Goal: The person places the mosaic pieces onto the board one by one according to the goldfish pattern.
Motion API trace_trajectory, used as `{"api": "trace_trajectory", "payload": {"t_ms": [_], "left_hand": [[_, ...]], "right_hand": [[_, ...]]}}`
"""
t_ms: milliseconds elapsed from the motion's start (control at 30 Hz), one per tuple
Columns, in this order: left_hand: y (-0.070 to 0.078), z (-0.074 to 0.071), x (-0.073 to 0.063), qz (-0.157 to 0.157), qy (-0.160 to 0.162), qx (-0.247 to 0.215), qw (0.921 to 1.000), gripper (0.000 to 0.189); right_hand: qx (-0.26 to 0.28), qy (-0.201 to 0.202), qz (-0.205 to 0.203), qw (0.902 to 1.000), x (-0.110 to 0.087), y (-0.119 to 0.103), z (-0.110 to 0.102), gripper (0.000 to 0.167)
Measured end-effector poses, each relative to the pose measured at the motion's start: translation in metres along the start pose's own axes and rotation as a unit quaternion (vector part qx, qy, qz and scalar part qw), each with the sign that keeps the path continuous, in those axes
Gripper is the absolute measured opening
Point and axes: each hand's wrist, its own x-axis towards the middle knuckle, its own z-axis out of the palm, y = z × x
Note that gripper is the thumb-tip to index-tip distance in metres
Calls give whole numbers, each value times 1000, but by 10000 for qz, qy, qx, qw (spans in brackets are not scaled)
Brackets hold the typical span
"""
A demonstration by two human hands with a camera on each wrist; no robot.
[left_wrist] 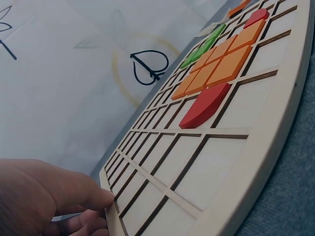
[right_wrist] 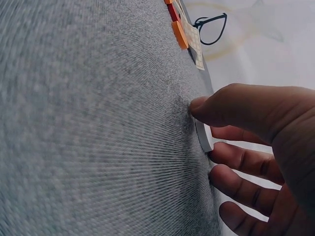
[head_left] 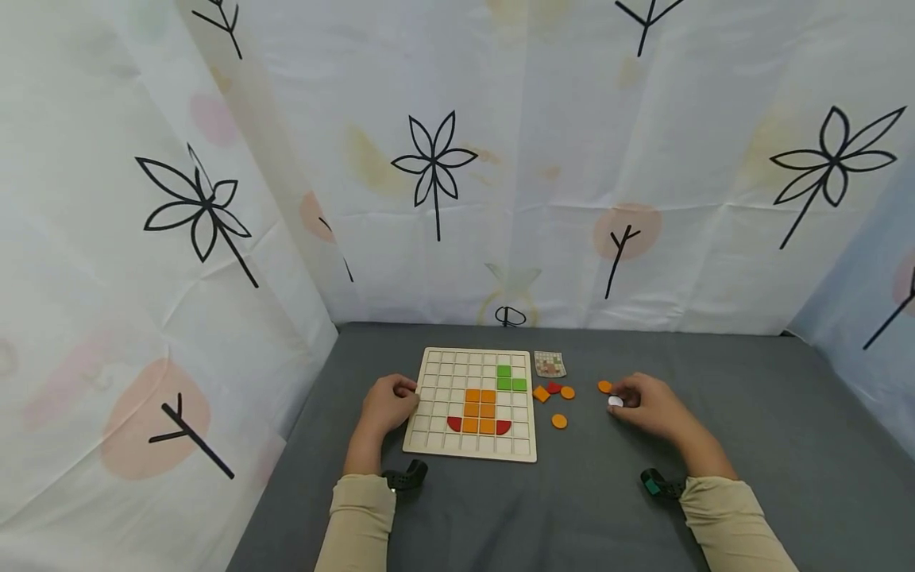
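A wooden grid board (head_left: 438, 443) lies on the grey cloth, tilted up steeply in the left wrist view. Several orange squares (head_left: 472, 410) form a block on it, flanked by two red quarter-round pieces (left_wrist: 204, 105), with three green squares (head_left: 504, 384) toward its upper right. My left hand (head_left: 388, 403) holds the board's left edge, its thumb at the rim and the other fingers curled beside it. Off to the right of the board, my right hand (head_left: 649, 405) pinches a small white puzzle piece (right_wrist: 204, 135) between thumb and fingers, close over the cloth.
Loose pieces lie between the board and my right hand: orange discs (head_left: 559, 421), an orange square (head_left: 541, 394) and a red piece (head_left: 554, 388). A small pattern card (head_left: 550, 364) sits by the board's upper right corner. A printed white curtain (head_left: 529, 262) hangs behind the table.
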Motion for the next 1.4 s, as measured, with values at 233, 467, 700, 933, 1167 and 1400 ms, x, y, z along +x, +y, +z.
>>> {"api": "trace_trajectory", "payload": {"t_ms": [233,467,700,933,1167,1400], "left_hand": [[2,-1,1,-1,23,33,10000,20],[2,-1,1,26,27,18,10000,20],[1,-2,1,9,20,-14,10000,21],[0,-1,3,-76,17,51,10000,20],[-1,1,2,-167,-20,30,9999,19],[0,1,1,-135,-19,11,9999,20]], "right_hand": [[-47,-69,25,10000,2,2,1,21],[-18,-82,8,10000,4,1,3,17],[57,-38,-45,10000,9,-10,4,17],[267,-2,-280,9993,17,-22,10,13],[403,-173,-334,9985,29,-37,21,13],[641,-191,-495,9965,40,-55,30,12]]}}
